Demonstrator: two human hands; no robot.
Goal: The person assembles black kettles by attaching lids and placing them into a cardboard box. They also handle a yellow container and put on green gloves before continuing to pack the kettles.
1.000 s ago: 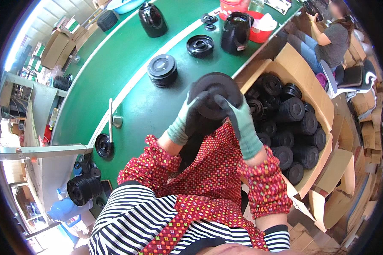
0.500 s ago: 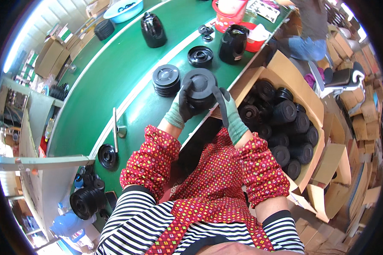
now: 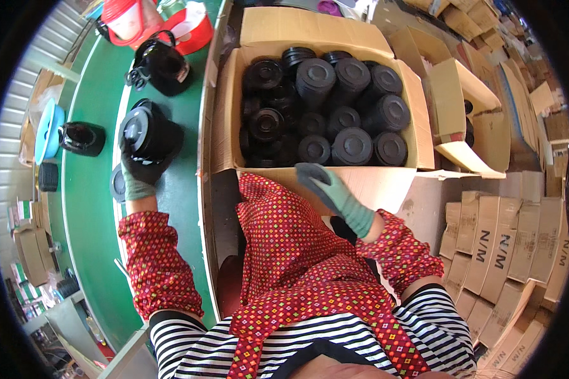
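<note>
My left hand [image 3: 143,170], in a green knit glove with dark coated fingers, is closed around a black round plastic part [image 3: 136,132] on the green worktable [image 3: 101,189]. Its glove hides part of that piece, and I cannot tell whether it is lifted. A grey-black disc [image 3: 117,183] lies beside my left wrist. Gloved alike, my right hand [image 3: 334,194] is open with nothing in it, over the near flap of a cardboard box [image 3: 373,183]. Inside the box stand several black round plastic parts [image 3: 352,146], packed close together.
Farther along the table are a glossy black jug-shaped housing [image 3: 161,68], another black housing [image 3: 82,138], a light blue basin [image 3: 49,129] and red containers [image 3: 193,31]. A second open carton [image 3: 468,107] adjoins the box. Flat cartons [image 3: 487,252] are stacked at the right.
My view has swung right toward the box. My right hand has left the black round part and moved to the box's near flap; my left hand stays on the part.
</note>
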